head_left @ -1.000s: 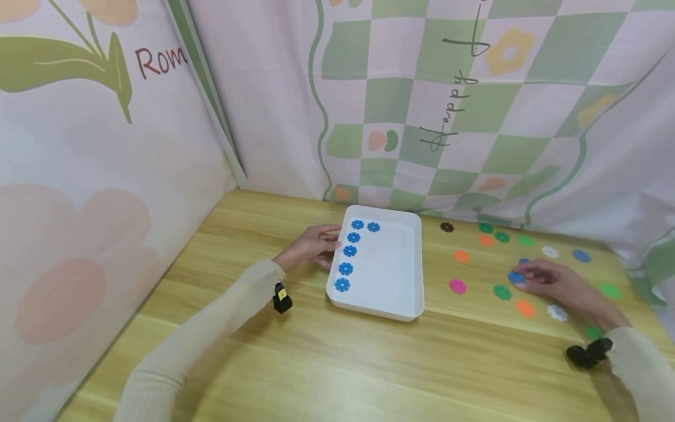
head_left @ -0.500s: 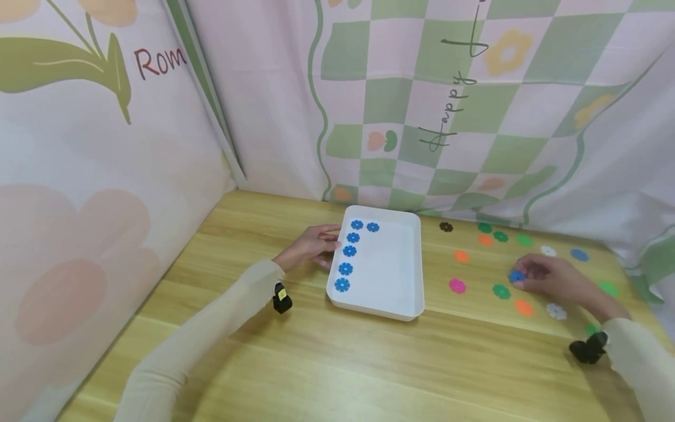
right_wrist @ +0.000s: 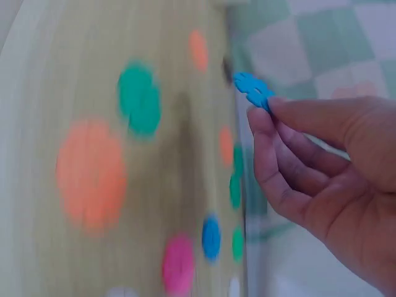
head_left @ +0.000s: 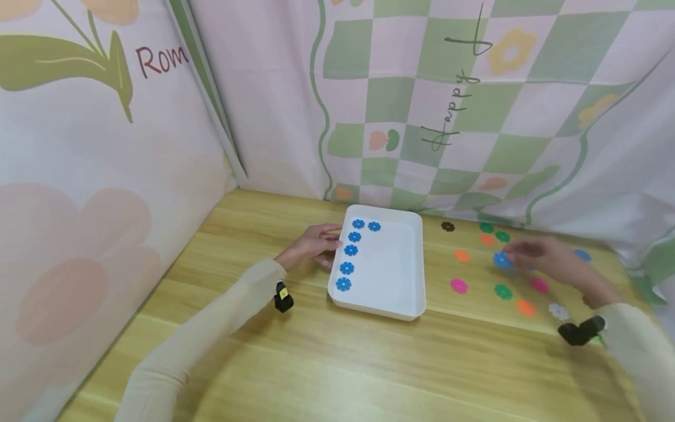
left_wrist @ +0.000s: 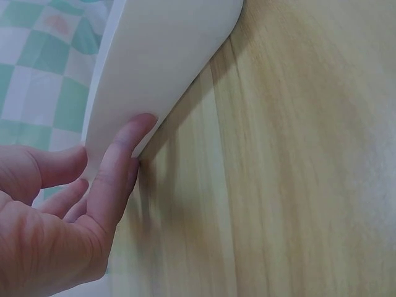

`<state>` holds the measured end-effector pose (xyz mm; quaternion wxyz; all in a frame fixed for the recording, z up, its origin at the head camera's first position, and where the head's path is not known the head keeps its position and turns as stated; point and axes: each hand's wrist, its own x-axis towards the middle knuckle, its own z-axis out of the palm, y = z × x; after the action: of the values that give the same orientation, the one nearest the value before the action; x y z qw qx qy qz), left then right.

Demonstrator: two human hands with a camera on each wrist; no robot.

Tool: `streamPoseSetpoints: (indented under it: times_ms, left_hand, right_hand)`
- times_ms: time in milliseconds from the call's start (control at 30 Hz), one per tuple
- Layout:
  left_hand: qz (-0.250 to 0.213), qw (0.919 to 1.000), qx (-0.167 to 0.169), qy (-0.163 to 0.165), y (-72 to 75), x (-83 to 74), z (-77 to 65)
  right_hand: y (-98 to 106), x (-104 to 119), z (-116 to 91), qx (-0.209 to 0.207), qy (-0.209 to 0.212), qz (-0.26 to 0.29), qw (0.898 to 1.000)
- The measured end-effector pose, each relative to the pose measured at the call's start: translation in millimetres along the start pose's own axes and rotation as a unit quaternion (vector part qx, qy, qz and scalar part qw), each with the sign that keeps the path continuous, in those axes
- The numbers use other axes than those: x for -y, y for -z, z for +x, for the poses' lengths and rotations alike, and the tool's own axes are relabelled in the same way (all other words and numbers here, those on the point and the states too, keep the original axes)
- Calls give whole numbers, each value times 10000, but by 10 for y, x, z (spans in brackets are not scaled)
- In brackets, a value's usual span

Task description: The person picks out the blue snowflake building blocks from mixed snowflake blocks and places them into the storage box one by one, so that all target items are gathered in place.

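Wide bare tabletop (head_left: 348,369) in front of the white tray (head_left: 392,264), between the sleeves (head_left: 205,328). Tray's raised wall (head_left: 374,311) blocks a flat slide inward; open from above, inside right free. Left hand (head_left: 313,245) occupies left side. Checkered curtain (head_left: 406,99) hangs close behind. Flower discs (head_left: 459,286) lie flat, low, at right.

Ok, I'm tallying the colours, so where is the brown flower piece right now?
In the head view, the brown flower piece lies on the table, right of the white tray, left of the farthest green piece.

Wooden tabletop (head_left: 369,369), green-checked curtain (head_left: 390,99), floral left wall (head_left: 100,152)
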<state>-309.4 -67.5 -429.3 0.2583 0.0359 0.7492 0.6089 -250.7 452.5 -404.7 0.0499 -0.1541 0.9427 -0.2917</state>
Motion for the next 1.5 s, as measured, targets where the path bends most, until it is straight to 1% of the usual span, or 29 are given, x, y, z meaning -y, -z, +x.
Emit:
streamPoseSetpoints:
  times_ms: [100,200,267,367,467,533,667,833,1033,1167,1267,1433,1500]
  left_hand:
    - [0,10000,3,-13,5,-1,12]
    - [19,10000,16,15,8,-5,22]
    - [6,10000,33,44,15,-11,23]
    - [66,9999,85,37,27,-25,6]
    - [108,9998,137,6,41,-45,-9]
    - [117,9998,175,0,45,-64,-19]
    - [59,9997,214,62,43,-88,-22]
    - [57,9998,158,126,26,-95,-20]
    - [19,9999,119,106,17,-73,-18]
    - [9,9999,70,119,6,-72,-11]
    - [-16,9999,65,111,2,-69,-2]
    - [-26,9999,17,115,-6,-69,12]
    - [0,9999,-7,123,-11,-71,15]
  right_hand:
    - [-15,201,96,85,-188,336,9992]
    - [-79,398,229,171,-467,905,9947]
    - [-139,518,322,235,-648,1414,9875]
    - [-244,678,457,294,-796,2142,9731]
    - [-351,828,585,339,-813,2644,9604]
    - [-419,919,668,357,-810,2824,9552]
    - [-533,1078,829,342,-757,3019,9497]
    - [-647,1277,1016,430,-789,3200,9432]
    - [-786,1474,1256,601,-997,3071,9445]
    - [-895,1582,1405,630,-1159,3115,9410]
    - [-987,1640,1505,627,-1359,2976,9429]
    - [-1132,1679,1612,676,-1553,2484,9537]
    - [-1190,1688,1642,668,-1636,2437,9536]
